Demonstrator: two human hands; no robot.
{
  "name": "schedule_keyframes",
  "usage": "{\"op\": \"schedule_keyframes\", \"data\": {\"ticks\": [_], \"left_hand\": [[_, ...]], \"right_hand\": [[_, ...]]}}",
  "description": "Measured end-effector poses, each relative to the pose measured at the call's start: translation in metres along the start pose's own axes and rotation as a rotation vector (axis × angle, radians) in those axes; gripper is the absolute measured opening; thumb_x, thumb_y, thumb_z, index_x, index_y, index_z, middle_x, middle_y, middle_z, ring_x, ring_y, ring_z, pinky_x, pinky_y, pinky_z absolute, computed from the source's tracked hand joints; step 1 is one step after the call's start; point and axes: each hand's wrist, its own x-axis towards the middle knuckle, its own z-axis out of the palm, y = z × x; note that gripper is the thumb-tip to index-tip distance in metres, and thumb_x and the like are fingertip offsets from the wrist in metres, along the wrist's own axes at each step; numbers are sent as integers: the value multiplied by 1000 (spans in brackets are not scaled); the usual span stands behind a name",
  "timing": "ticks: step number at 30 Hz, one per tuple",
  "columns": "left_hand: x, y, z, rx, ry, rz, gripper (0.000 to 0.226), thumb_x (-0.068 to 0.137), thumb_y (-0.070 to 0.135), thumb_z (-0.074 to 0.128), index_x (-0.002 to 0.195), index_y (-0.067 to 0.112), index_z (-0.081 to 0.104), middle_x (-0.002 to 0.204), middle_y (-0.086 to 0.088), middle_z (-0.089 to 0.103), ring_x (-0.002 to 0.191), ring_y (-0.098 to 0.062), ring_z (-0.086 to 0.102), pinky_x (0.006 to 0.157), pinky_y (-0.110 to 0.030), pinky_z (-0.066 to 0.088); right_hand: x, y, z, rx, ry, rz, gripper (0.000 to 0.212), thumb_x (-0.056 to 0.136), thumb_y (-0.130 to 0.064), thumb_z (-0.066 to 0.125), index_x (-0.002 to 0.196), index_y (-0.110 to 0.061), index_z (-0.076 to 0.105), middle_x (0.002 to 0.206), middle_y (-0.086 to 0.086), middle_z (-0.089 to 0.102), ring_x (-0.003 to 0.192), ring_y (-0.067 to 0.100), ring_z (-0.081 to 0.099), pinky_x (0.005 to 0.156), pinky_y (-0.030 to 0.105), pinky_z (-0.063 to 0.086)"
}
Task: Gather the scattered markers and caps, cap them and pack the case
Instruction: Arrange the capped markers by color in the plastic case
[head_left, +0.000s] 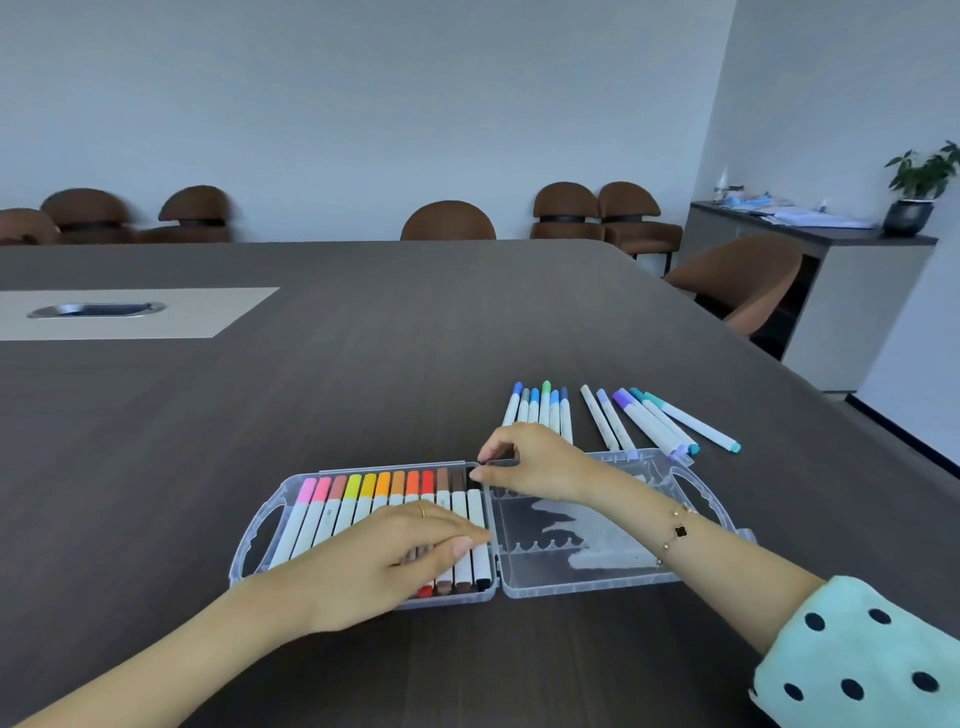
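A clear plastic case (623, 584) lies open on the dark table. Its left half holds a row of capped markers (358, 501) from pink through orange to brown. The rightmost one is a black marker (480, 551). My left hand (395, 561) lies flat across the row's lower ends, fingertips on the black marker. My right hand (530, 460) pinches the black marker's cap end at the case's top edge. The right half of the case holds no markers. Blue and green markers (540, 410) and purple and teal markers (654, 421) lie capped beyond the case.
Brown chairs (447, 221) stand around the table's far side and right edge. A light inset panel with a metal cable port (96, 310) is at the left. A sideboard (831, 291) with papers and a potted plant stands at the right wall.
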Motion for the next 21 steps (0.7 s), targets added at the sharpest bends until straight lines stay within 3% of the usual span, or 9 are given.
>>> {"op": "schedule_keyframes", "data": {"ticks": [3, 5, 9, 15, 19, 21], "left_hand": [[20, -3, -15, 89, 52, -18, 53, 86, 58, 25, 128, 43, 53, 122, 32, 52, 115, 14, 42, 101, -7, 33], [39, -9, -26, 116, 72, -13, 42, 93, 48, 32, 127, 41, 54, 116, 26, 59, 106, 9, 48, 92, -12, 41], [86, -29, -40, 84, 152, -66, 31, 97, 33, 46, 124, 34, 60, 112, 17, 63, 102, 4, 56, 93, -23, 48], [166, -50, -38, 128, 176, -96, 30, 96, 22, 51, 124, 26, 62, 113, 7, 63, 96, -1, 56, 90, -17, 46], [206, -54, -31, 88, 158, -84, 29, 96, 19, 52, 122, 23, 63, 110, 4, 60, 97, -4, 55, 95, -25, 46], [220, -55, -27, 95, 153, -68, 30, 96, 16, 51, 124, 21, 62, 114, 4, 58, 103, -5, 51, 96, -21, 41]], "right_hand": [[-3, 12, -14, 24, 55, 31, 18, 90, -26, 63, 101, -13, 68, 92, -6, 66, 80, 3, 59, 65, 9, 42], [-6, 22, -23, -6, 89, 52, 14, 90, -22, 61, 100, -15, 69, 91, -7, 65, 80, 2, 57, 61, 8, 41], [-8, 39, -35, -118, 155, 103, 18, 91, -21, 58, 107, -16, 65, 95, -2, 63, 90, 10, 54, 76, 18, 45], [4, 49, -43, -152, 175, 159, 19, 92, -21, 58, 110, -16, 62, 91, -3, 57, 79, 8, 52, 75, 17, 42], [16, 55, -42, -175, 191, 187, 13, 90, -26, 61, 98, -16, 63, 84, -5, 55, 77, 8, 53, 74, 20, 47], [19, 57, -40, -197, 192, 190, 12, 90, -27, 61, 93, -16, 62, 84, -4, 57, 81, 10, 53, 73, 20, 43]]}}
